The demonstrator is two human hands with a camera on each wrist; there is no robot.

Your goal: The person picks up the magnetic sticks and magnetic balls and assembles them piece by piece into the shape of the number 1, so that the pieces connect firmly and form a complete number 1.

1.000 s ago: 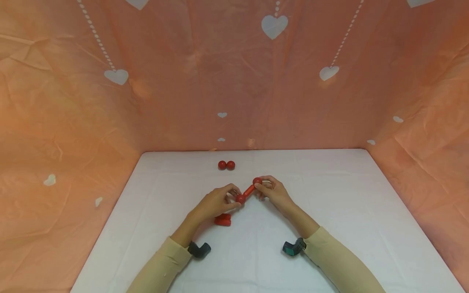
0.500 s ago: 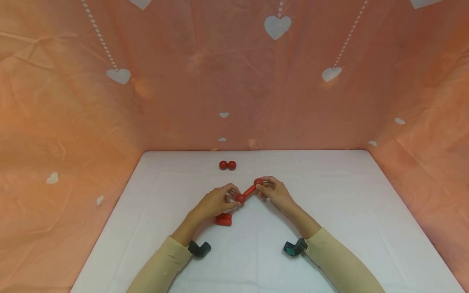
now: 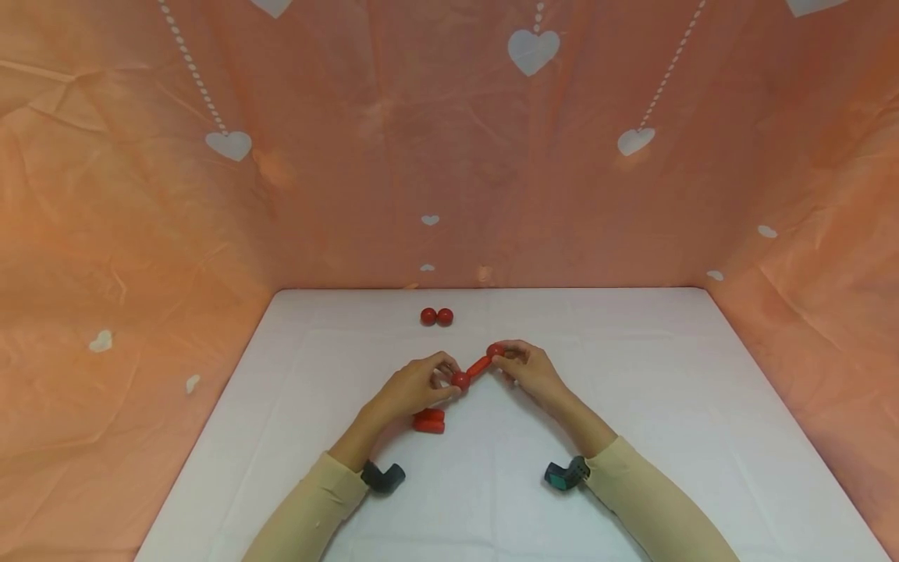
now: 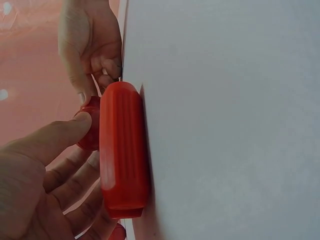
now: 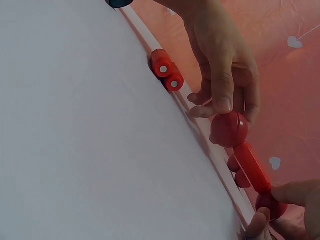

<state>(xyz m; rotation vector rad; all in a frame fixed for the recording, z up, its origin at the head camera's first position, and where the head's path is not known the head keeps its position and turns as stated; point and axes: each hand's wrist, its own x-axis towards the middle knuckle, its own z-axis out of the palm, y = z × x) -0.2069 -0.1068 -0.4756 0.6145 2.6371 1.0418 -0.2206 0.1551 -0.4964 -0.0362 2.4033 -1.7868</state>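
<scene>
A red rod (image 3: 479, 367) with a red ball at each end spans the space between my two hands, slanting up toward the right. My left hand (image 3: 414, 386) pinches the near ball (image 3: 460, 380) between thumb and fingers. The far ball (image 3: 495, 350) is gripped by my right hand (image 3: 534, 373). In the right wrist view the rod (image 5: 252, 167) meets both balls, and it appears raised off the table. Two more red rods (image 3: 429, 427) lie side by side below my left hand; one looms large in the left wrist view, partly covering the held ball (image 4: 91, 132).
Two loose red balls (image 3: 437, 316) sit touching near the back of the white table (image 3: 632, 406). Orange cloth walls (image 3: 477, 172) with white hearts enclose its back and sides. Each wrist wears a dark device (image 3: 383, 478).
Both hands keep their grip on the balls and stay almost still. The head view has shifted very slightly.
</scene>
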